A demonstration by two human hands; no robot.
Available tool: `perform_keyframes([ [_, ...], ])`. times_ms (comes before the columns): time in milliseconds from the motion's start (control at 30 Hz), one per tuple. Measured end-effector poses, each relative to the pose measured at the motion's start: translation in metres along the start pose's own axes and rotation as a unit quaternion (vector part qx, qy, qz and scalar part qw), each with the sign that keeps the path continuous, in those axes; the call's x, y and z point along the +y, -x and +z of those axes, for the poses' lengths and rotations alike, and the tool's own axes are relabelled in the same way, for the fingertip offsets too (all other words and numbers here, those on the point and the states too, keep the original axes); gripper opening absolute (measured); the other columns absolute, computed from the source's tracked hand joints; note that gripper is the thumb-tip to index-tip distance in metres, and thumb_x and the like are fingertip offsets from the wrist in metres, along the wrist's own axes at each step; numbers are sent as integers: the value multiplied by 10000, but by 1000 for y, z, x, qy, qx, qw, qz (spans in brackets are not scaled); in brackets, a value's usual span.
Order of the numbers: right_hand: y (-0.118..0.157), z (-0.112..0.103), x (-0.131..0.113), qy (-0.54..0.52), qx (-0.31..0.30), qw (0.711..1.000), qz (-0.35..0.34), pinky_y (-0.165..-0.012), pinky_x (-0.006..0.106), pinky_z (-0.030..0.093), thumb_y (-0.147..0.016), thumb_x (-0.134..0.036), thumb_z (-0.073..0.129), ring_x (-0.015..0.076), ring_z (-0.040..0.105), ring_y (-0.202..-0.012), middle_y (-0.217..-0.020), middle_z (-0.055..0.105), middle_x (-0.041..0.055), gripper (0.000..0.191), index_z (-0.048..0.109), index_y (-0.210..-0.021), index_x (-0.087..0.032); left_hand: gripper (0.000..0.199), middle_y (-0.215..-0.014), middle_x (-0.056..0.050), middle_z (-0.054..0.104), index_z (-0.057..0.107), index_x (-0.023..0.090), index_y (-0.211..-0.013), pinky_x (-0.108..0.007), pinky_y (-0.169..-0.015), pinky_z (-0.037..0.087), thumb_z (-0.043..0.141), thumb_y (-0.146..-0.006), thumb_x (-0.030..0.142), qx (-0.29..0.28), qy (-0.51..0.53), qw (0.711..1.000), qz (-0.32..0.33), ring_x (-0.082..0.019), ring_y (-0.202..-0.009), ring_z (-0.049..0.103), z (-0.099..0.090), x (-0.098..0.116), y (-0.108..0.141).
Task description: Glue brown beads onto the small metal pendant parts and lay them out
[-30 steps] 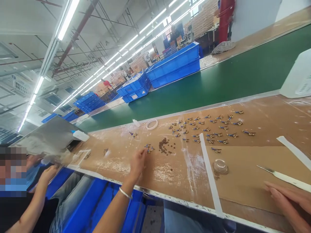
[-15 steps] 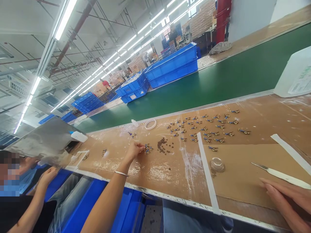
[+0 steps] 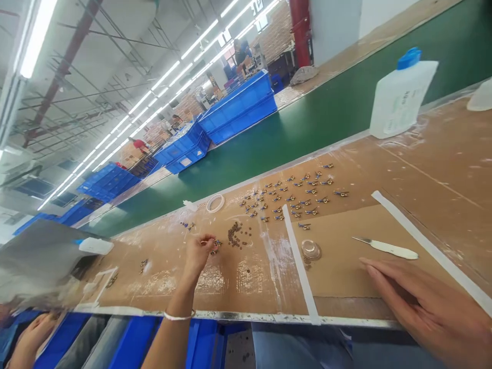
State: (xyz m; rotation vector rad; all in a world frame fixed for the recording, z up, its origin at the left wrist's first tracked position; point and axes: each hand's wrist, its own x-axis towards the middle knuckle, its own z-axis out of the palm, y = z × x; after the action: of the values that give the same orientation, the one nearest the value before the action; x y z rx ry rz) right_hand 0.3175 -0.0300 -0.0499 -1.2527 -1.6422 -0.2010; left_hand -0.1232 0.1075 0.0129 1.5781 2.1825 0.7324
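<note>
Beneath the left hand (image 3: 200, 250) lie small blue-and-gold figures (image 3: 216, 247).

No words or numbers can be read, as the marks on the big white bottle (image 3: 402, 100) and the little white label (image 3: 186, 162) on the blue bin (image 3: 198, 155) are too blurry.

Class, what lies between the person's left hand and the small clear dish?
In the head view, from the left hand to the clear dish: small blue-and-gold pieces, scattered brown discs, then a white tape strip.
</note>
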Motion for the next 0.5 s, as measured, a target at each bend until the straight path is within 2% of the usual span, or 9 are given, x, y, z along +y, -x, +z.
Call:
perform_keyframes([
  [133,-5,-2,-2,4,16,1000,-7,-826,225,571,-882,-176,602,142,708,-785,-922,723,-23,205,639,-1073,-240,203,-513,14,598,654,167,-728,-246,-495,405,640,-642,350,19,12,999,-35,-139,-462,545,-1,1,-4],
  [333,3,2,3,16,-1,1000,-1,-875,242,561,-891,-184,593,156,709,-826,-959,724,-17,204,630,-1084,-236,251,-448,19,551,600,163,-589,-232,-429,362,721,-548,380,-36,22,995,-90,-117,-400,485,-1,2,-13],
  [500,3,2,4,18,2,1000,-9,-886,224,538,-909,-207,582,145,701,-807,-932,723,-8,167,630,-1069,-218,256,-415,39,503,550,178,-517,-217,-409,329,771,-519,307,-45,22,994,-102,-105,-393,461,5,3,-18],
])
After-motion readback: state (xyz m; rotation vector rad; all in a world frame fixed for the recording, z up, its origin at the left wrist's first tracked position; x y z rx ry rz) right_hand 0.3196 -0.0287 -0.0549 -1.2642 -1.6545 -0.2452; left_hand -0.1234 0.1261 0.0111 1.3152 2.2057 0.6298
